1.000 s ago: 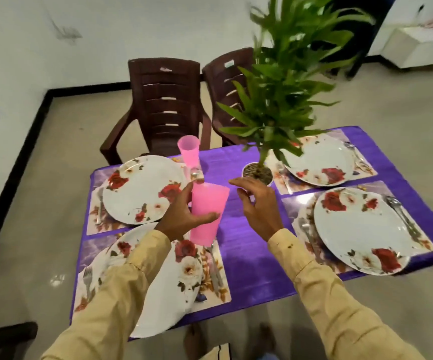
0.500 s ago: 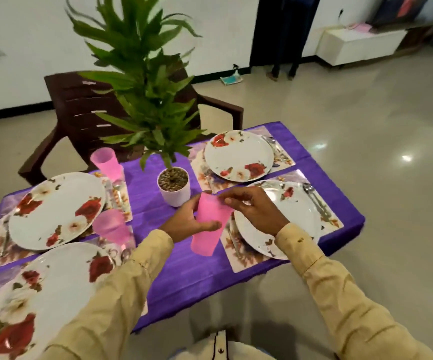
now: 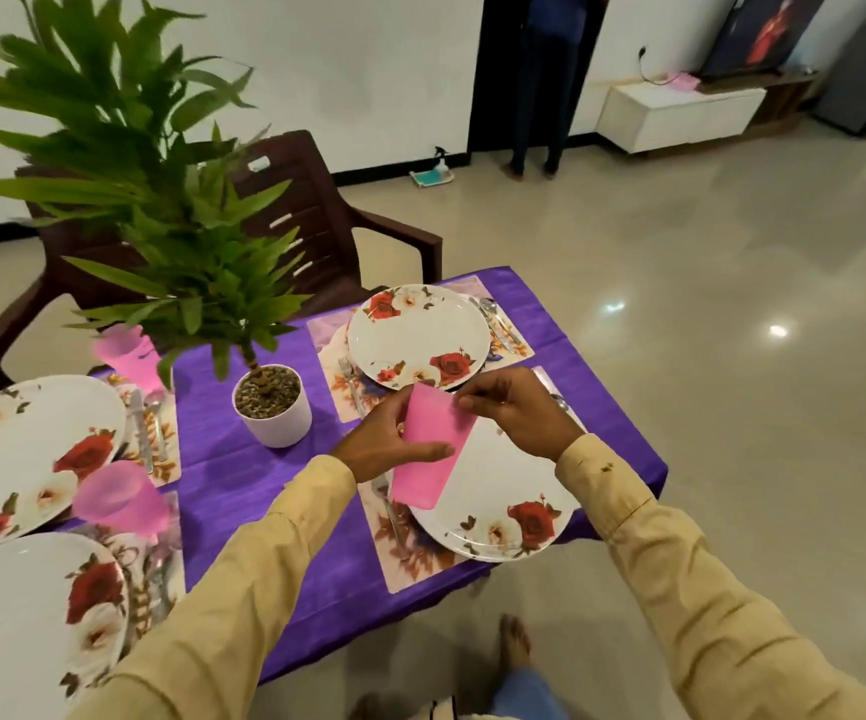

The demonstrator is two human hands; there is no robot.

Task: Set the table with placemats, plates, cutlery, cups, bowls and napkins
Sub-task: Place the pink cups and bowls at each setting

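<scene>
Left hand (image 3: 384,446): fingers and thumb wrapped round the pink cup (image 3: 428,459).
Right hand (image 3: 522,415): fingertips seem to pinch the cup's rim, though the contact is partly hidden.
Cup position: tilted, held in the air over the near floral plate (image 3: 503,506) on the purple tabletop (image 3: 244,475).

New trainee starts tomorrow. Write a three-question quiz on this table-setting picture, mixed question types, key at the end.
1. True or false: the left hand grips the translucent pink plastic cup.
2. How many round white plates with red roses lie on the purple tablecloth? A two, B four, C six.
3. Fill in: the right hand pinches the held cup's ___.
Key: 1 true; 2 B; 3 rim.
</scene>
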